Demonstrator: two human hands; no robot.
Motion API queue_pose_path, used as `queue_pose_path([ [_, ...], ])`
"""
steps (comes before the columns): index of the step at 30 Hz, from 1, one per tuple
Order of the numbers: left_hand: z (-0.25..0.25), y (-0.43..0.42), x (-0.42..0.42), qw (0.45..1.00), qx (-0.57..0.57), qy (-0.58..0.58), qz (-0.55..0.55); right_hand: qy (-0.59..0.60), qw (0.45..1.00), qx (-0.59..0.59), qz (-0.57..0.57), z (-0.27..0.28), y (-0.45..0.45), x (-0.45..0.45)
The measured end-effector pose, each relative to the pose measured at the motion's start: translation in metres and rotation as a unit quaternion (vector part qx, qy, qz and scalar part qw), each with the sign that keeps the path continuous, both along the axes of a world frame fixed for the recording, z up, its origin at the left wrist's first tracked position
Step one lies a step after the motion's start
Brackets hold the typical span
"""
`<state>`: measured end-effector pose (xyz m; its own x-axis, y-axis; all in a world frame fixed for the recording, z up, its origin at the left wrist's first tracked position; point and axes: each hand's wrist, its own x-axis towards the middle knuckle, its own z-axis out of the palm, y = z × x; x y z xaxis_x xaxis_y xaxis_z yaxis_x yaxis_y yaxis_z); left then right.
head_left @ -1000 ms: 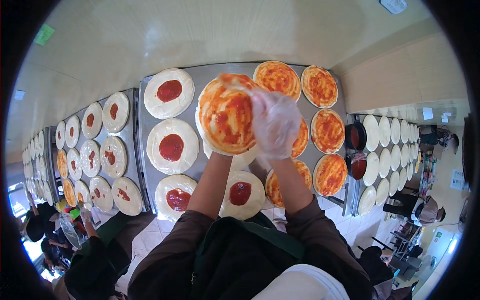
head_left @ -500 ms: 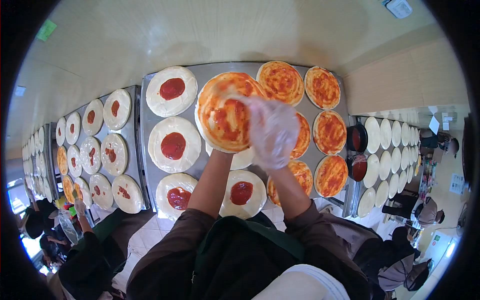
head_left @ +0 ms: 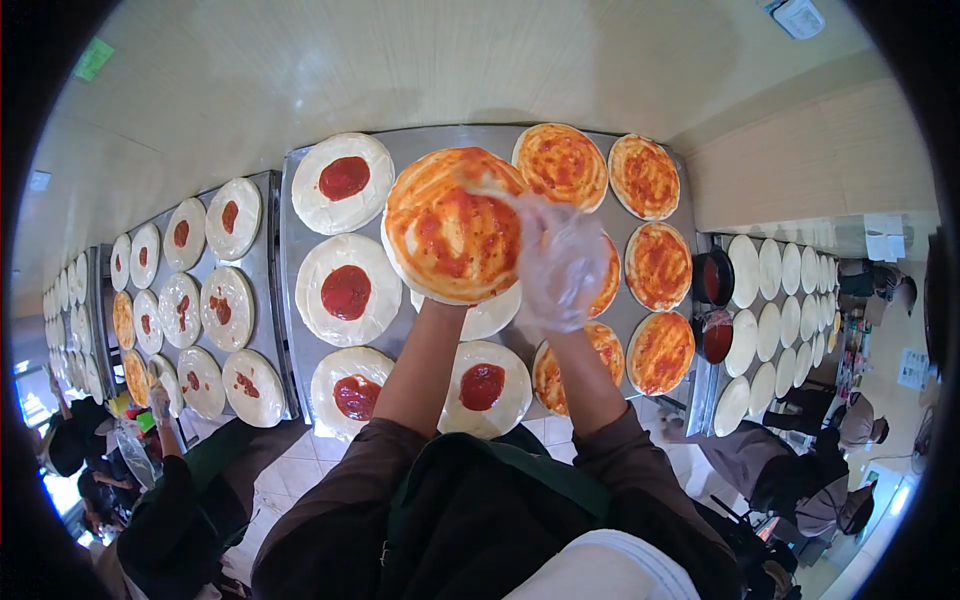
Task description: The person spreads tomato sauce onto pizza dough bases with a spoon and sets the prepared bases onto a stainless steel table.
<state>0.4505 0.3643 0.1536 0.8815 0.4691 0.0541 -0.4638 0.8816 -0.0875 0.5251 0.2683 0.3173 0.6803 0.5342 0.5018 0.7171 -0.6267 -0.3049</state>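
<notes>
A round dough base (head_left: pixel 453 228) with red sauce spread over it is held up above the metal table by my left hand, which is hidden beneath it; only the wrist shows. My right hand (head_left: pixel 562 262), in a clear plastic glove and blurred, is at the base's right edge, its fingers round a spreading tool (head_left: pixel 488 188) that reaches over the sauce. Left of the held base, dough rounds (head_left: pixel 345 290) carry a pool of sauce in the middle. To the right, several rounds (head_left: pixel 658 264) have sauce spread nearly to the rim.
Two dark pots of red sauce (head_left: pixel 716 342) stand at the table's right side. Beyond them is a table of plain dough rounds (head_left: pixel 743 340). More sauced rounds (head_left: pixel 228 312) lie on the left table. A co-worker's gloved hand (head_left: pixel 160 405) is there, and other people stand at right.
The held base has shifted slightly left. My right hand and the tool have moved across the sauce, ending a little further right. At the right, people have changed position.
</notes>
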Motion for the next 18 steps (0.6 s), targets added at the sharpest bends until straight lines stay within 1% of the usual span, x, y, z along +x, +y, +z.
queue_pose_path([
  [1,0.0,0.001,0.001,1.0,0.002,0.0,0.002,0.023,0.999,-0.003,0.039,0.005,0.001,-0.017],
  [4,-0.004,0.004,0.002,1.0,0.003,0.003,0.002,0.068,0.986,0.044,0.143,0.021,-0.003,-0.056],
  [5,-0.005,0.004,0.002,1.0,0.004,0.004,0.001,0.043,0.988,0.041,0.145,0.018,-0.004,-0.053],
  [7,-0.005,0.004,-0.001,1.0,0.001,0.005,-0.001,-0.003,1.0,-0.02,0.016,0.002,-0.005,-0.029],
  [8,-0.005,0.003,-0.002,1.0,0.002,0.005,-0.002,-0.026,0.997,-0.05,-0.049,-0.004,-0.006,-0.014],
  [11,-0.007,0.001,-0.005,1.0,0.001,0.006,-0.001,0.0,0.996,0.089,0.007,-0.007,-0.009,0.021],
  [14,-0.008,0.003,-0.005,1.0,0.002,0.006,0.0,0.034,0.998,-0.047,0.023,0.015,-0.013,-0.026],
  [15,-0.007,0.004,-0.006,1.0,0.002,0.007,0.001,0.069,0.994,-0.052,0.071,0.029,-0.012,-0.042],
  [18,-0.008,0.009,-0.005,1.0,0.005,0.01,0.001,0.032,0.992,0.025,0.121,0.021,-0.015,-0.051],
])
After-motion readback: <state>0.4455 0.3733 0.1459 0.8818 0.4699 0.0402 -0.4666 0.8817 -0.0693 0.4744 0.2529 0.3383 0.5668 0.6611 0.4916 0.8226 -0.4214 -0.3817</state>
